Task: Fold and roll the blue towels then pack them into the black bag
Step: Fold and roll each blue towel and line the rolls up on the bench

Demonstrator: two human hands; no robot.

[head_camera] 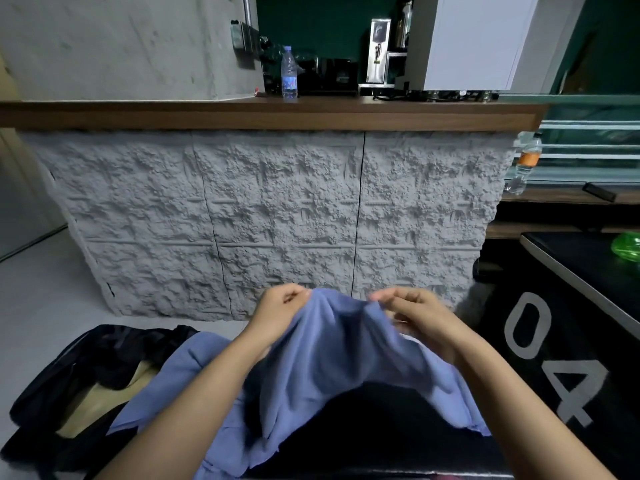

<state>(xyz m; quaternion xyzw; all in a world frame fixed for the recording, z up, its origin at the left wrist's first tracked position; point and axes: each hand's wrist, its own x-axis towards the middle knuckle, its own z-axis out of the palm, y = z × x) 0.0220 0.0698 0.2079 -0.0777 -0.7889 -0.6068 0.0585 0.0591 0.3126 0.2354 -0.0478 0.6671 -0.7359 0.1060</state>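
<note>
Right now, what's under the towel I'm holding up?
Beneath the towel, a dark surface and more blue cloth show. Whatever its hanging folds cover is hidden.

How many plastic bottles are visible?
2: blue-label bottle on the wooden counter; orange-label bottle on the right shelf. Others may be hidden.

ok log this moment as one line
step: fold not yet done | left hand: pinches blue towel top edge | right hand: pinches same edge | black bag: lies at left
</note>
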